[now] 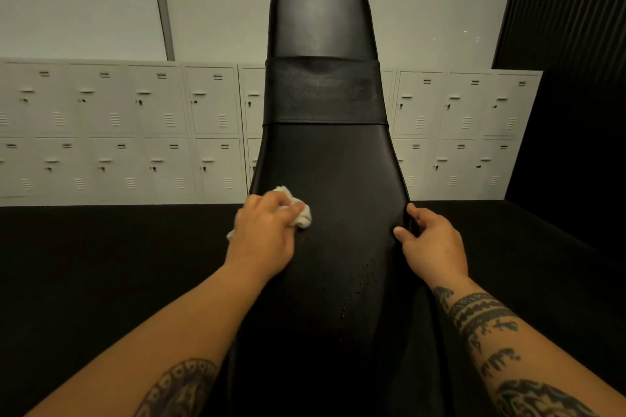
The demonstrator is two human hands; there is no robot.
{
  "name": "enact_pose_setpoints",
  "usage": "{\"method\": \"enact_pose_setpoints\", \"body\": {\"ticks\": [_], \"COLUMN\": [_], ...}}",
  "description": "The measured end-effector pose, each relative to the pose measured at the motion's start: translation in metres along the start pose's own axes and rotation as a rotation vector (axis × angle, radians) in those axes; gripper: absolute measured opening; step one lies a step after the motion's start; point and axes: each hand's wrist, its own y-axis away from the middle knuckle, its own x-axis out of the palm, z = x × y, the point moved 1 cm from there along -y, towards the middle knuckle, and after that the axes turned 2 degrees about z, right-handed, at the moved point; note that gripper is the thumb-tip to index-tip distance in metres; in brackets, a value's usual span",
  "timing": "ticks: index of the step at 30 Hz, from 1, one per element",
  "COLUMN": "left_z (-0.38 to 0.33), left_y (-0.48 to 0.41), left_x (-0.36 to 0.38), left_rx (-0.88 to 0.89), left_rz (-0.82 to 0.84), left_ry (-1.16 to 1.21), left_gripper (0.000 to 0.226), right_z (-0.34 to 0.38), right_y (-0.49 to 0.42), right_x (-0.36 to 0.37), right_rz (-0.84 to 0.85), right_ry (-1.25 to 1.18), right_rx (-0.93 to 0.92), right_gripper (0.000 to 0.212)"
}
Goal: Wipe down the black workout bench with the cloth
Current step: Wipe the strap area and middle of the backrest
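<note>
L hand (262, 230) w/ cloth (303, 215) on bench (325, 162)

Views: one. Head-worn, wide-angle, sited at the near end of the black workout bench (325, 179). Faces forward and down along its length toward the white lockers (135, 132). Range close: both forearms enter from the bottom edge, left hand (264, 230) and right hand (430, 240) mid-frame.
</note>
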Motion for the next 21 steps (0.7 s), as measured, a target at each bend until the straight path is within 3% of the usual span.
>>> {"method": "enact_pose_setpoints", "body": {"ticks": [5, 10, 15, 21], "left_z": [0.004, 0.0, 0.004, 0.018], "left_y": [-0.025, 0.002, 0.032, 0.042], "left_x": [-0.009, -0.001, 0.002, 0.005], "left_rx": [-0.345, -0.544, -0.746, -0.841], "left_rz": [-0.103, -0.197, -0.159, -0.034], "left_ry": [0.162, 0.347, 0.389, 0.476], "left_gripper": [0.042, 0.038, 0.038, 0.029], "right_z": [0.001, 0.002, 0.009, 0.017], "right_y": [0.002, 0.002, 0.006, 0.012], "right_x": [-0.001, -0.002, 0.004, 0.01], "right_rz": [0.003, 0.0, -0.068, -0.109], "right_ry": [0.025, 0.003, -0.057, -0.095], "right_rx": [-0.004, 0.008, 0.092, 0.125], "right_gripper": [0.058, 0.057, 0.055, 0.053]}}
